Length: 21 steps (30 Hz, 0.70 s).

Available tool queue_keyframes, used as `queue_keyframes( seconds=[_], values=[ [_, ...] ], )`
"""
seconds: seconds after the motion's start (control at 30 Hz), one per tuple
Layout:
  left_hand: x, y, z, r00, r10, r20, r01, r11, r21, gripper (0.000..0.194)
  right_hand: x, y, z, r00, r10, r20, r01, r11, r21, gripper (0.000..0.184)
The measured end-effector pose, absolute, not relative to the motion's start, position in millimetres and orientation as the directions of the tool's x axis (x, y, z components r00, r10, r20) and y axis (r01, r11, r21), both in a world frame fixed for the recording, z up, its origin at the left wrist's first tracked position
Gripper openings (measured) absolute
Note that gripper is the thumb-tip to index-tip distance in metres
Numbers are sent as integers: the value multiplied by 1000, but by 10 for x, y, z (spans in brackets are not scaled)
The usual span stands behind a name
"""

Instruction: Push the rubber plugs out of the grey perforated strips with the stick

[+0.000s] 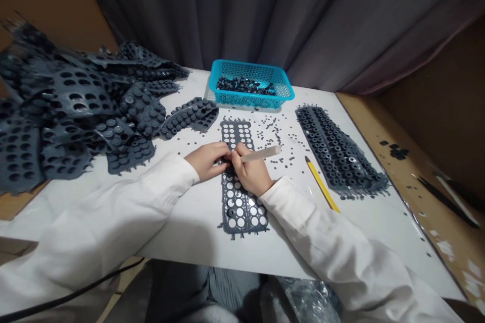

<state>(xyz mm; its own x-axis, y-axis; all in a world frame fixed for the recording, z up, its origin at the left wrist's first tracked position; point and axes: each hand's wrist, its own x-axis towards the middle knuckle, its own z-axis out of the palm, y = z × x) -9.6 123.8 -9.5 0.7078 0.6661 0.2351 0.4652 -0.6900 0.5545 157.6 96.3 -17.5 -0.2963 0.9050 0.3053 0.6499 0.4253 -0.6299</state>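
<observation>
A dark grey rubber sheet [245, 212] with rows of round holes lies flat on the white tabletop [182, 227]. My left hand [209, 160] rests at its left edge, thumb and fingers pinched together; anything between them is too small to make out. My right hand [252, 171] is closed around a pale, translucent stick-like tool [263, 153], its back end pointing right. Both sets of fingertips meet over the sheet's middle and hide the tool's working end. One small dark ring-shaped piece [232, 212] sits near the sheet's lower left corner.
A blue plastic basket [287, 92] with small black pieces stands behind. Tiny dark discs [278, 136] are scattered nearby. At left rises a heap of rubber sheets [79, 91]. Stacked sheets [337, 151], a yellow pencil-like tool [322, 184] and black tweezers [447, 199] lie right.
</observation>
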Motion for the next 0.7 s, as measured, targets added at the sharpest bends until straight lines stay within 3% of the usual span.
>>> queue_keyframes(
  seconds=[0.3,0.7],
  values=[
    [-120,1296,-71,794,576,194,430,-758,490,13,1579,956,-168,-287,907,308,621,421,-661,24],
    [-85,1251,-75,817,526,235,498,-850,171,20,1575,965,-193,-299,907,297,660,422,-622,22]
  ],
)
